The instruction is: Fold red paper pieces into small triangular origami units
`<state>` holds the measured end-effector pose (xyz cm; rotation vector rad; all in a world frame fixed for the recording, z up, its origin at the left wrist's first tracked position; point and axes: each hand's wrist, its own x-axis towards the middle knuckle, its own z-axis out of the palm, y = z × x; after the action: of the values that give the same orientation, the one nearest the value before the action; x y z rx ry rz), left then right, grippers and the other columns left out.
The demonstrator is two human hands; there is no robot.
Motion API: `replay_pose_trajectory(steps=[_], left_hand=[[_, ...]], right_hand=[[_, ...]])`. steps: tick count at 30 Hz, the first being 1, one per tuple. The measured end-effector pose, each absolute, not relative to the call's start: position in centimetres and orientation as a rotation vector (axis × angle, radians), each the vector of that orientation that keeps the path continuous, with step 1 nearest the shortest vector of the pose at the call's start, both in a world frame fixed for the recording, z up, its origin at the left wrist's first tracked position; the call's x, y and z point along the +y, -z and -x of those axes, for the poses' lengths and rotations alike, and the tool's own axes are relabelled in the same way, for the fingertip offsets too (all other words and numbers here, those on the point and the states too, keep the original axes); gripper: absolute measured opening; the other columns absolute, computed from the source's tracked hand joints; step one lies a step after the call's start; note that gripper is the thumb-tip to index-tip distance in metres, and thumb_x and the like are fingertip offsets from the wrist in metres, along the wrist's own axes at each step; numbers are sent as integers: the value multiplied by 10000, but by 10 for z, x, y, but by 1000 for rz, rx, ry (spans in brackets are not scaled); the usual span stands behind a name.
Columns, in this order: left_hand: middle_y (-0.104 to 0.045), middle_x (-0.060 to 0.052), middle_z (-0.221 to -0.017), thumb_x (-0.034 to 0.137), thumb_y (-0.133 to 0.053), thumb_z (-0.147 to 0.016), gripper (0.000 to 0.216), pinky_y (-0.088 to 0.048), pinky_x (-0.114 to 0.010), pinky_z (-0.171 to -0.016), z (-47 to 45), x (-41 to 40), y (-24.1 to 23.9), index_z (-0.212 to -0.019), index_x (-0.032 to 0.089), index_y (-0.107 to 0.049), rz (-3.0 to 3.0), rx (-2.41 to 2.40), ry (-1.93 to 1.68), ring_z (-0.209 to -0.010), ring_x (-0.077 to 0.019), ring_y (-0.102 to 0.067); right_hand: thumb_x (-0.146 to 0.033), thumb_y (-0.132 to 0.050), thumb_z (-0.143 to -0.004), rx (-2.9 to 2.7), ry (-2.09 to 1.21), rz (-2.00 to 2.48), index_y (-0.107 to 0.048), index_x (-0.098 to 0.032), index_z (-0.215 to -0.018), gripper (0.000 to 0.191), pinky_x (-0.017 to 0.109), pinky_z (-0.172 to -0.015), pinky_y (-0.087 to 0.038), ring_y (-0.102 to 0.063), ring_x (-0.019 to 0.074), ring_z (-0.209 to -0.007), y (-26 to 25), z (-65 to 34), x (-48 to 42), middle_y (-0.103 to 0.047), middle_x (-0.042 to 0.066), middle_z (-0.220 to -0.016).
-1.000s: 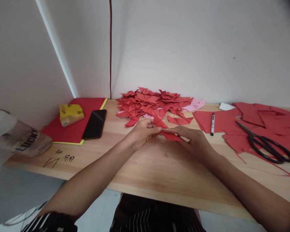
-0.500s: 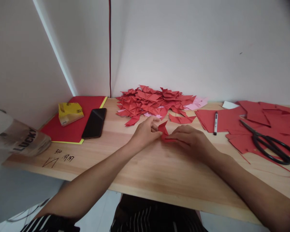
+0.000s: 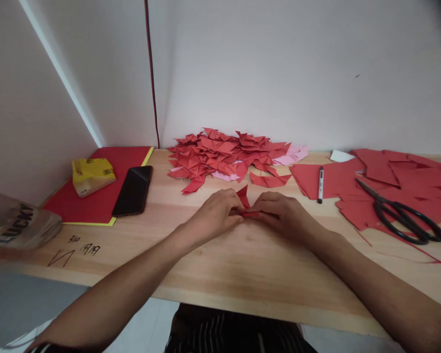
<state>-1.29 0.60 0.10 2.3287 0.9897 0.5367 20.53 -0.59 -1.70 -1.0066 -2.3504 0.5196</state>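
Red paper (image 3: 244, 197) | lowered onto table (image 3: 220, 264) | left hand (image 3: 215, 216), right hand (image 3: 281, 214) holding

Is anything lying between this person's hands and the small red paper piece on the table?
Nothing visible. The left hand and right hand both touch the red paper piece, holding it against the table.
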Motion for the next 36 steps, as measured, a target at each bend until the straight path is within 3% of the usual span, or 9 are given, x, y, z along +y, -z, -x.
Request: replay_pose_trajectory(steps=[7, 10, 14, 23, 31, 36], left_hand=[[-643, -50, -884, 244, -654, -858, 114, -439, -300, -760, 8, 8, -10, -807, 159, -709, -2409, 1008, -388, -852, -181, -578], [-646, -44, -870, 160, -628, -865, 103, -439, -285, -746, 7, 4, -2, -778, 149, -681, -2409, 1061, -498, -849, -170, -575], [-665, -38, -923, 142, -575, -900, 106, -448, -302, -788, 8, -3, 18, -940, 166, -671, -2476, 1045, -790, -885, -172, -564], [-670, -40, -912, 230, -566, -923, 113, -430, -348, -803, 11, -2, 23, -882, 167, -651, -2621, 1045, -754, -904, -196, -542], [-664, -42, -910, 209, -585, -917, 132, -412, -349, -803, 13, -1, 22, -814, 155, -647, -2500, 1084, -745, -899, -190, -527], [-647, -29, -849, 200, -627, -892, 106, -411, -355, -807, 10, 4, 20, -794, 159, -631, -2376, 1139, -707, -866, -188, -511]], right_hand=[[-248, -605, -909, -2216, -655, 1203, -679, -195, -810, 135, 272, -691, -464, -618, 145, -738, 15, -199, -7, -674, 17, -822], [-261, -613, -907, -2217, -639, 1210, -663, -193, -789, 145, 272, -676, -452, -602, 145, -724, 15, -199, -7, -658, 11, -795], [-239, -605, -917, -2227, -508, 1211, -671, -188, -825, 124, 283, -712, -450, -603, 157, -771, 17, -200, -5, -661, 23, -821], [-232, -550, -951, -2348, -192, 1090, -677, -189, -861, 162, 315, -705, -430, -568, 171, -746, 26, -200, -9, -656, 43, -825], [-207, -598, -909, -2240, -480, 1218, -667, -220, -848, 93, 303, -724, -466, -626, 166, -775, 19, -198, -8, -682, 21, -832], [-214, -564, -919, -2222, -478, 1306, -631, -205, -808, 130, 318, -714, -445, -610, 167, -743, 18, -192, -10, -668, 19, -806]])
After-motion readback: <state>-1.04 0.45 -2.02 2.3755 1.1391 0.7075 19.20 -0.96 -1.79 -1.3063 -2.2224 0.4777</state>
